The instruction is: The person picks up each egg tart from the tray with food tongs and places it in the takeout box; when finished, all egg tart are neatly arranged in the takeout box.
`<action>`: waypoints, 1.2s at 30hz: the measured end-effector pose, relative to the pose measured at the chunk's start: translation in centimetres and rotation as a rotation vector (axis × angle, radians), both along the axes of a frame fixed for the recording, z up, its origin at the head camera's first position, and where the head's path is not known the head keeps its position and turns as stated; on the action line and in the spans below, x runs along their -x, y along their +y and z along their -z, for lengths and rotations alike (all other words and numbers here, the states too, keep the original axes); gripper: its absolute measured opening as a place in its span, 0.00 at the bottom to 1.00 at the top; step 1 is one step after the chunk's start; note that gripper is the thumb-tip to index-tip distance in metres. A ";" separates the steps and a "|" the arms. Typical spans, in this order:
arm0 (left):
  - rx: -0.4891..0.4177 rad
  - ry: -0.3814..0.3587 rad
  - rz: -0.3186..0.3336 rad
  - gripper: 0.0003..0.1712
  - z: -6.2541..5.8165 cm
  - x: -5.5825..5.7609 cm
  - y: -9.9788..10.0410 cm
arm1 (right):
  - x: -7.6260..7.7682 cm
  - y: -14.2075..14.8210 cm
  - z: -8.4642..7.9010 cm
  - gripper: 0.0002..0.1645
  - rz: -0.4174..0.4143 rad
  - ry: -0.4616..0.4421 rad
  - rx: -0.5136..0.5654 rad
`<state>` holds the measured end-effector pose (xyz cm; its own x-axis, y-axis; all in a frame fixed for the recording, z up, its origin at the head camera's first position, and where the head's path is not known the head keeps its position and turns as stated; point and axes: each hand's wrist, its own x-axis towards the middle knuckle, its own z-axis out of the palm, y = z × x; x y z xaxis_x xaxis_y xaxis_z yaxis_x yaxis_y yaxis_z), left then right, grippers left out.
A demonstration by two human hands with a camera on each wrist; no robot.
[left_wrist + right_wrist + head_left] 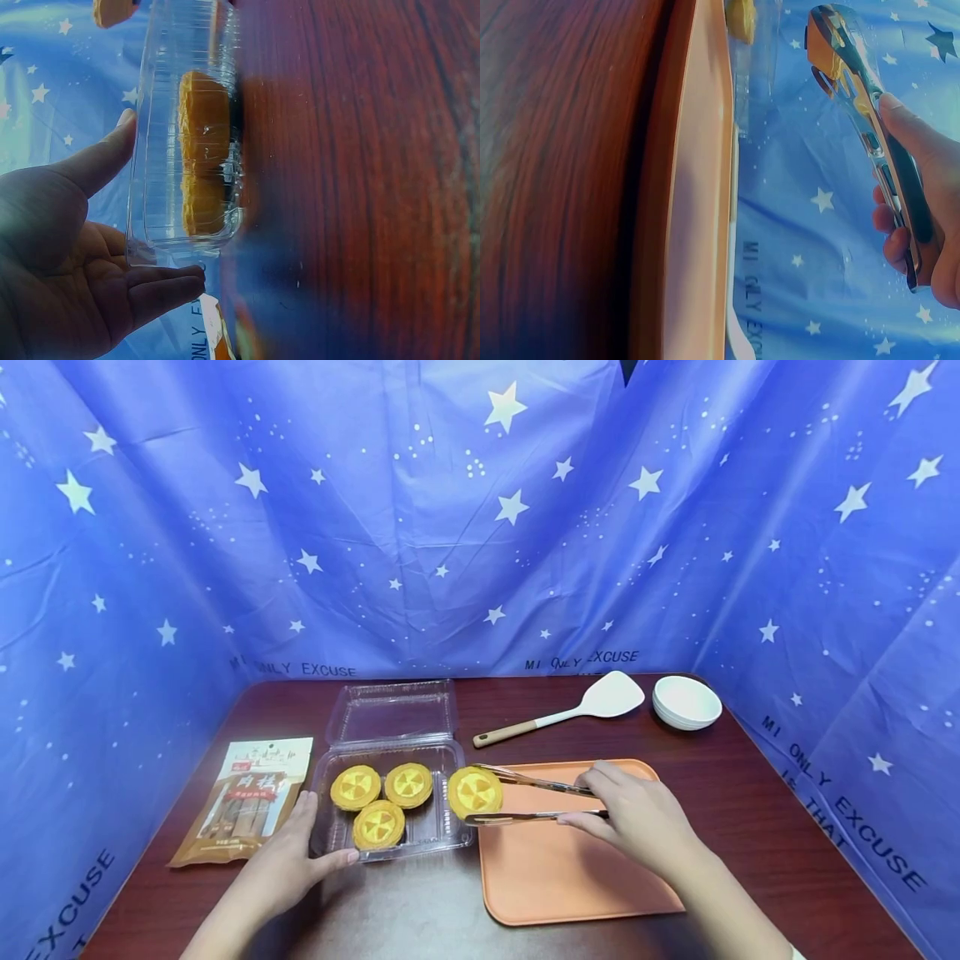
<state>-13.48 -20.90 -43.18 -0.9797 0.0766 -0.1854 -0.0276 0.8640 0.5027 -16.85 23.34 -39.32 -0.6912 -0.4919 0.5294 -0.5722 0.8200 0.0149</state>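
My right hand (637,810) grips metal food tongs (536,817); the right wrist view shows the fingers round the tongs' handles (904,187). Between the tips of the tongs is a yellow egg tart (476,793), held up over the gap between the clear plastic box and the orange tray. The open box (442,843) has three more tarts (378,825) inside. At its front left corner rests my left hand (288,860), thumb along the front rim and fingers by the left side. In the left wrist view, that hand's straight fingers (161,296) touch the box wall.
An orange tray (570,877) lies right of the box. Behind it are a white spatula (611,695) with a wooden handle and a white bowl (686,703). A snack packet (247,802) lies left of the box. Blue starry cloth (450,527) surrounds the dark wooden table (390,910).
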 end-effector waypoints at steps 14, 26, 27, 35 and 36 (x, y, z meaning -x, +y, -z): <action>-0.006 0.006 0.001 0.72 0.2 0.0 -0.1 | 1.7 -3.6 1.2 0.29 -0.065 -0.004 -0.048; -0.005 0.013 0.002 0.72 0.2 0.0 -0.1 | 2.6 -5.2 1.3 0.28 -0.118 0.038 -0.124; -0.005 0.013 0.001 0.72 0.2 0.0 -0.1 | 2.6 -5.3 1.3 0.28 -0.117 0.037 -0.128; -0.005 0.026 0.005 0.72 0.2 0.0 -0.1 | 2.7 -6.2 0.8 0.27 -0.120 0.028 -0.166; -0.005 0.028 0.005 0.72 0.2 0.0 -0.1 | 2.7 -6.2 0.7 0.27 -0.119 0.018 -0.168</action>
